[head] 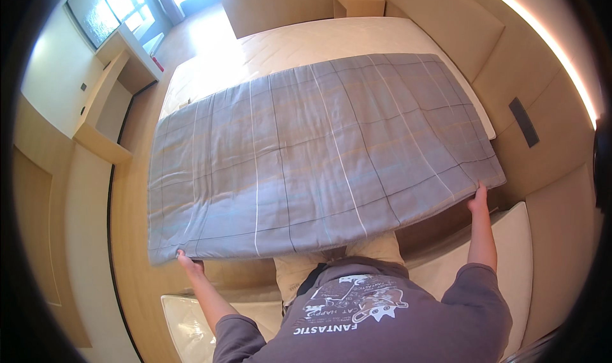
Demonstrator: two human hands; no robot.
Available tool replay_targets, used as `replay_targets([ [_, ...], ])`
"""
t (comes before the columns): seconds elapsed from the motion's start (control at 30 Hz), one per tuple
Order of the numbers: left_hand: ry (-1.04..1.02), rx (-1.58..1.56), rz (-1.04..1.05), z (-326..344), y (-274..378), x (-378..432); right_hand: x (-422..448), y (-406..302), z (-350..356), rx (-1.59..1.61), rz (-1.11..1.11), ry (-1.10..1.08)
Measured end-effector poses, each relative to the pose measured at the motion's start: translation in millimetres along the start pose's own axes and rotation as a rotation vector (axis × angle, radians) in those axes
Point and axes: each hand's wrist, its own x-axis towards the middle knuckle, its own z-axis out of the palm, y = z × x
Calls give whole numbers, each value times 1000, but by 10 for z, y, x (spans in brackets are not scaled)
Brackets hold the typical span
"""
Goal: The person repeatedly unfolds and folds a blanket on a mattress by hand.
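Note:
A grey checked quilt (306, 157) with white and dark lines spreads over the near part of a bed with a pale mattress (287, 47). My left hand (191, 263) grips its near edge close to the left corner, thumb on top. Close to the near right corner, my right hand (478, 198) holds the same edge. Between the hands the edge runs just in front of my legs, slightly bowed. Shallow folds run through the quilt's left half. The fingers beneath the cloth are hidden.
Behind me stands a second pale mattress (514, 267), partly shiny as if wrapped. A padded headboard (459, 37) lines the right wall. A wooden nightstand (358, 1) stands beyond the bed. To the left are a wooden floor (131, 210) and a built-in desk (98, 100).

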Motion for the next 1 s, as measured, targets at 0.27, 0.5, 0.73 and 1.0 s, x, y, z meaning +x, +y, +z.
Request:
replay_targets([
  [0.27,-19,35,286,120,449,-155,-29,-303,-33,-99,-218,-108],
  [0.5,41,20,347,569,662,-278,-38,-500,87,-59,-282,-163],
  [0.73,69,96,462,1269,1140,231,268,-799,788,-150,-373,-49],
  [1.0,-100,958,1054,2012,2439,2331,1898,-1413,2687,-276,-433,-385],
])
